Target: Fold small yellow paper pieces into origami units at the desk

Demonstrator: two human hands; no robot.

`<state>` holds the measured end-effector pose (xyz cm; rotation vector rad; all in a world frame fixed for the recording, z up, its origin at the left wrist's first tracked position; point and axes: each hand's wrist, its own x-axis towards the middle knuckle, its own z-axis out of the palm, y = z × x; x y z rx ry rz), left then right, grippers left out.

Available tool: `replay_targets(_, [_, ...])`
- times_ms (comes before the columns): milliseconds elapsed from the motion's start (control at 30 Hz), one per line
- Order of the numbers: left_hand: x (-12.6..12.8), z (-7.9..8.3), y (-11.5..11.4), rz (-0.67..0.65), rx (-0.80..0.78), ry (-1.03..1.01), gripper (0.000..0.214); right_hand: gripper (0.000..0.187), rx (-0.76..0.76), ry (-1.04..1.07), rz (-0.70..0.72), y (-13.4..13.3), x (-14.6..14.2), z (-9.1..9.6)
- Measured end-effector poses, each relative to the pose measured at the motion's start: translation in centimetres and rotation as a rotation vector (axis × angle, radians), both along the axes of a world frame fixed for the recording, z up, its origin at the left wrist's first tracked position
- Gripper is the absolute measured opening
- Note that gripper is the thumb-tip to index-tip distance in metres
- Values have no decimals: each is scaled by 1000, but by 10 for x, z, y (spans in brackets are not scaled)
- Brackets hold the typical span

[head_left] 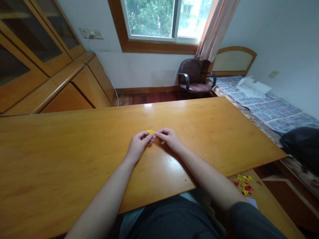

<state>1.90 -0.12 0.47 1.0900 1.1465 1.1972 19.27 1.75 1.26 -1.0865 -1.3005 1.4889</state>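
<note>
Small folded yellow paper-like piece (151, 132) sits between both hands, just over the glossy yellow-brown wooden table (62, 146), between the surface's far and near edges, well apart from the right corner. Left hand (138, 144): nearly closed, thumb and fingers pinching the piece's left and near side. Right hand (169, 138): fingers curled in, thumb and fingertips pinching the piece's right end; the two hands' fingertips almost meet. Fold details too small to tell. Both forearms reach in over the near edge.

Past the near edge, on the right: lower yellow-brown wooden surface (270, 204) with a loose cluster of small red and yellow folded pieces (248, 188) near its far edge. Pale flat item (252, 201) lies nearer, partly hidden by the right arm and dark sleeve (251, 217).

Beyond the table's far edge: maroon padded armchair with black armrests (191, 74), under the window, beside the pink curtain (220, 25). Off the right edge: bed with blue-grey plaid cover (276, 111), crumpled white sheeting (253, 87) on it, black soft bag (302, 144) toward its near end.
</note>
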Motion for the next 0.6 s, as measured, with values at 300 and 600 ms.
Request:
replay_targets(300, [-1, 0, 0, 30, 13, 29, 32, 37, -38, 10, 50, -1, 0, 2])
replay_targets(600, [-2, -1, 0, 12, 7, 9, 34, 37, -57, 28, 40, -1, -1, 2])
